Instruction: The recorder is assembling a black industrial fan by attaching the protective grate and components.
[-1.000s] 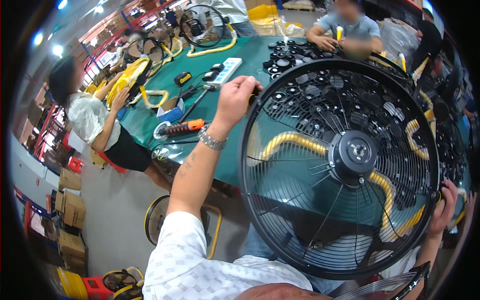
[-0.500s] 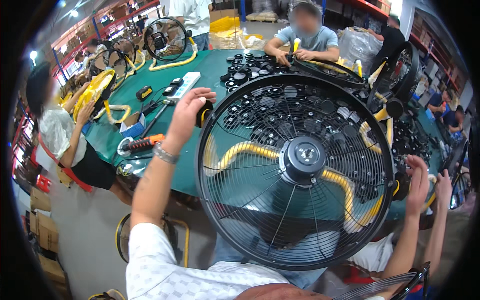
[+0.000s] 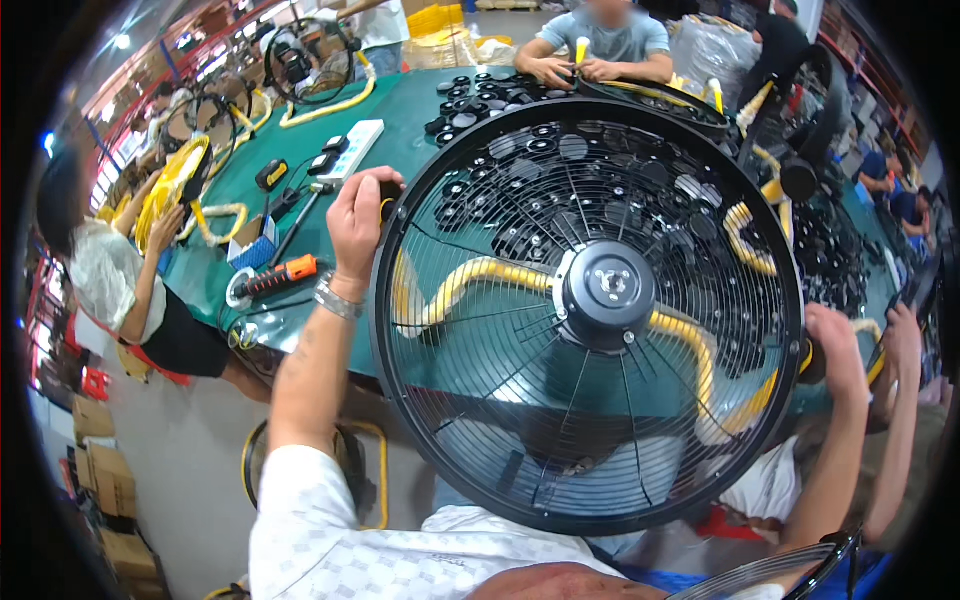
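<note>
Black fan (image 3: 605,285) at near edge of green table (image 3: 410,130), yellow frame (image 3: 470,281) behind, seemingly joined both sides. Left hand (image 3: 354,225) has fingers clamped on left knob (image 3: 389,197); right hand (image 3: 840,348) against right knob (image 3: 807,358), grip hidden, can't tell. Knobs look fitted; whether tightening is left, unclear.

Between the left hand (image 3: 356,222) and right hand (image 3: 837,352), the fan (image 3: 604,300) is black, its bent tube (image 3: 488,272) yellow with paler bands. Past both, the counter (image 3: 410,120) is deep green. Left of the left hand, the hand tool (image 3: 282,276) is orange and black; beyond that hand, the power strip (image 3: 356,147) white; below it, the shirt (image 3: 305,525) white, grey-patterned.
</note>
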A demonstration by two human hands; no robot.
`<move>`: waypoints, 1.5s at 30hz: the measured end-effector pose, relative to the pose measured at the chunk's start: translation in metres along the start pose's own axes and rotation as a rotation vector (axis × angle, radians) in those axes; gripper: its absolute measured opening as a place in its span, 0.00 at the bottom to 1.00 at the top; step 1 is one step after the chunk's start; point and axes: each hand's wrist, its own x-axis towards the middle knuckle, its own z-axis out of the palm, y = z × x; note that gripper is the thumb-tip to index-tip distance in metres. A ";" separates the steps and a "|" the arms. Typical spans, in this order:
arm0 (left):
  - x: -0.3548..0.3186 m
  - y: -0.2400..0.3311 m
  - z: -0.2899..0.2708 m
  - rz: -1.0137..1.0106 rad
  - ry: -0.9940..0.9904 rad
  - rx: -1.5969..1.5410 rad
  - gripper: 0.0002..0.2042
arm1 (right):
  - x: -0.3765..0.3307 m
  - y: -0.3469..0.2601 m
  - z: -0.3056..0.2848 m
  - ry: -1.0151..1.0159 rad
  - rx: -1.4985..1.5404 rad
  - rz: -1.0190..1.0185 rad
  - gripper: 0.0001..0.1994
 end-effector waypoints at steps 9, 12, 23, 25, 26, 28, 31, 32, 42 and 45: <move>0.018 0.044 -0.030 -0.351 -0.308 0.178 0.19 | -0.032 0.002 0.027 0.561 -0.070 -0.426 0.14; 0.044 0.055 -0.032 -0.773 -0.273 0.117 0.23 | -0.046 0.008 0.035 0.547 -0.488 -0.723 0.15; 0.013 -0.037 -0.048 0.611 -0.287 0.796 0.17 | -0.014 0.020 0.019 0.338 -0.298 -0.650 0.08; 0.004 -0.044 -0.044 0.114 -0.229 0.286 0.18 | 0.015 0.019 0.000 -0.019 -0.356 -0.623 0.10; 0.001 -0.045 -0.040 0.120 -0.176 0.282 0.19 | 0.028 0.018 -0.006 -0.215 -0.468 -0.575 0.11; 0.000 -0.042 -0.034 0.092 -0.150 0.266 0.19 | 0.036 0.018 -0.008 -0.337 0.035 0.254 0.12; 0.013 -0.026 -0.037 -0.072 -0.228 0.245 0.19 | 0.017 0.014 0.000 0.018 -0.020 -0.050 0.15; 0.019 -0.018 -0.041 -0.156 -0.294 0.241 0.19 | 0.004 0.011 0.008 0.242 0.110 -0.065 0.17; 0.054 -0.036 -0.055 -0.771 -0.185 0.188 0.16 | -0.029 0.010 0.038 0.688 -0.458 -0.856 0.09; 0.037 -0.059 -0.063 -0.280 -0.235 0.189 0.15 | -0.024 0.016 0.031 0.528 -0.365 -0.618 0.05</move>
